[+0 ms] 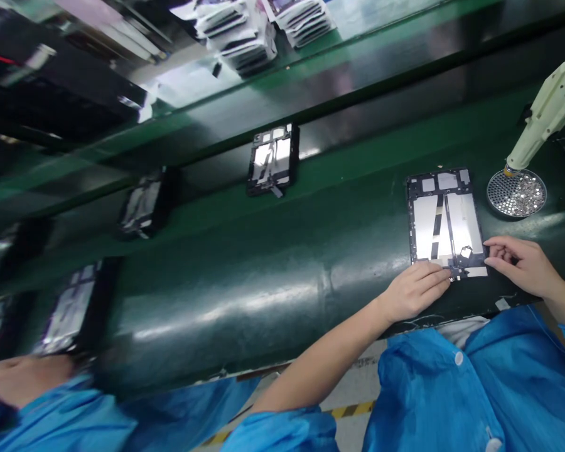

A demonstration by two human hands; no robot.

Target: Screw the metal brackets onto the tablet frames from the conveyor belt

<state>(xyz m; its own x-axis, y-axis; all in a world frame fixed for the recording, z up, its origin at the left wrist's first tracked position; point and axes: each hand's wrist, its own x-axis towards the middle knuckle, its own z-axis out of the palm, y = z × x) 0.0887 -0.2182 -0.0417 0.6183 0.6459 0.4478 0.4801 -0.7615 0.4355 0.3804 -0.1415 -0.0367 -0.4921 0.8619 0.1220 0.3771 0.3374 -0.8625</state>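
In the head view, the opened tablet lies just beyond the left hand, whose fingers rest over its near edge; any grasp is hidden. The half-curled right hand meets its right side, grip unclear; beyond that hand sits a screw dish.

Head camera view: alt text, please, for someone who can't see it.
The left hand rests on the near edge of an opened, tablet-like device; the right hand is at its near right corner. Beyond the right hand, a pale green tool points down at a round dish of small shiny pieces. Similar devices lie leftward.
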